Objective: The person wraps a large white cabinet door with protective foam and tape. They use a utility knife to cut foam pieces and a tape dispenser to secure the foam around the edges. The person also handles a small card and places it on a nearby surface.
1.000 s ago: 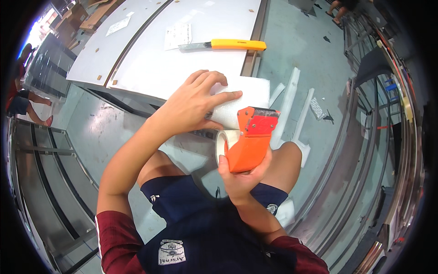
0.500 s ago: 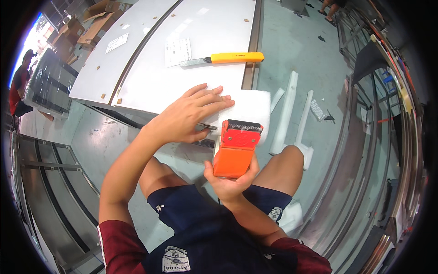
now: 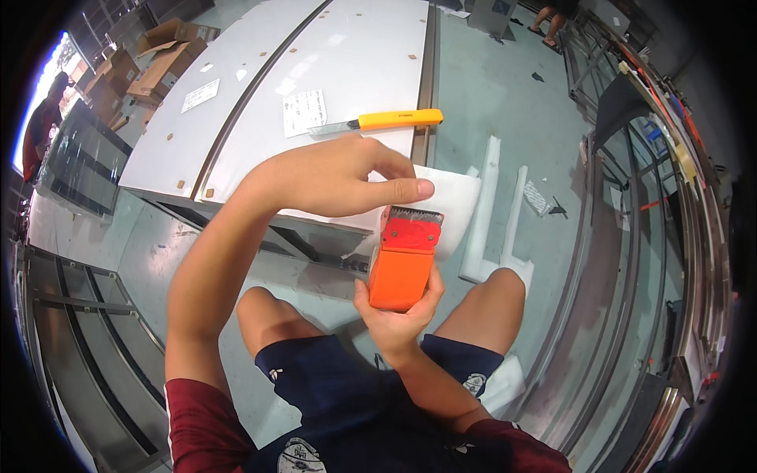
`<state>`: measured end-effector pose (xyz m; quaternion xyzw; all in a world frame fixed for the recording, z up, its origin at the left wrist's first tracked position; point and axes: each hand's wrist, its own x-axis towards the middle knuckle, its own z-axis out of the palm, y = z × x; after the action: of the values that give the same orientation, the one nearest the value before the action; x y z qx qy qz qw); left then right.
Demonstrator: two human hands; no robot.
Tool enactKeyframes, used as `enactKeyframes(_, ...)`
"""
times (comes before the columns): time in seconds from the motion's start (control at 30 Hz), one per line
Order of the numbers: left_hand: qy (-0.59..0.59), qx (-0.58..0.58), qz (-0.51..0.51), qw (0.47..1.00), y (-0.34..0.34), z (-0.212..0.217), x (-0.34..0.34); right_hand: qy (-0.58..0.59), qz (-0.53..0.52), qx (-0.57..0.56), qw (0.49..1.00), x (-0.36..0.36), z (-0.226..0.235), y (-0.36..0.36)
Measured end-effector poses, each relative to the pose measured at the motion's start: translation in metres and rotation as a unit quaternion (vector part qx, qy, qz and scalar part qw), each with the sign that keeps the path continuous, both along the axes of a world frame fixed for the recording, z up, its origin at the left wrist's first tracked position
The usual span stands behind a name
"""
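Observation:
My right hand [image 3: 398, 319] grips an orange tape dispenser [image 3: 400, 280] from below, its red head and toothed cutter [image 3: 414, 217] pointing away from me. Just beyond the cutter is my left hand [image 3: 347, 177], its thumb reaching right and its index finger bent down towards the thumb in a pinch. What lies between those fingertips is hidden. Under and beside them a white foam sheet [image 3: 453, 193] hangs over the near corner of a white panel [image 3: 355, 59]. A yellow-handled knife [image 3: 398, 119] with its blade out rests on that panel, beyond my left hand.
A second white panel [image 3: 229, 59] lies alongside to the left. White foam strips [image 3: 481, 213] are on the floor to the right, before metal frames [image 3: 587, 260]. Cardboard boxes [image 3: 165, 67] stand far left, near a person [image 3: 39, 130]. Another person's legs [image 3: 550, 27] show far right.
My left hand has turned from flat, spread fingers to a bent thumb-and-finger pose, farther right. The foam sheet's right part now slants downward. The dispenser stays in my right hand.

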<state>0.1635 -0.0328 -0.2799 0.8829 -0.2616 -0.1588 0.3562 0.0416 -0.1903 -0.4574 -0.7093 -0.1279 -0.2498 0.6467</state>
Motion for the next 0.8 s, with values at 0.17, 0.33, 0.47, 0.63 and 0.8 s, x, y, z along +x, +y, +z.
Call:
enactKeyframes(0.17, 0.086, 0.057, 0.029, 0.994, -0.005, -0.008, 0.011, -0.018, -0.048, 0.007, 0.999, 0.005, 0.006, 0.001)
enactKeyframes(0.33, 0.077, 0.075, 0.041, 0.993, -0.002, -0.019, 0.020, -0.005, -0.044, 0.008, 0.999, 0.004, 0.010, 0.001)
enactKeyframes(0.47, 0.075, 0.027, 0.020, 0.997, 0.003, -0.019, 0.026, 0.008, -0.035, 0.005, 0.999, 0.003, 0.012, -0.001)
enactKeyframes(0.63, 0.019, 0.024, -0.003, 1.000, -0.001, -0.024, 0.033, 0.043, -0.022, -0.007, 0.999, 0.004, 0.017, -0.003)
enactKeyframes(0.8, -0.107, -0.019, -0.045, 0.993, -0.003, -0.031, 0.032, 0.098, -0.010, 0.012, 0.995, 0.002, 0.027, -0.007)
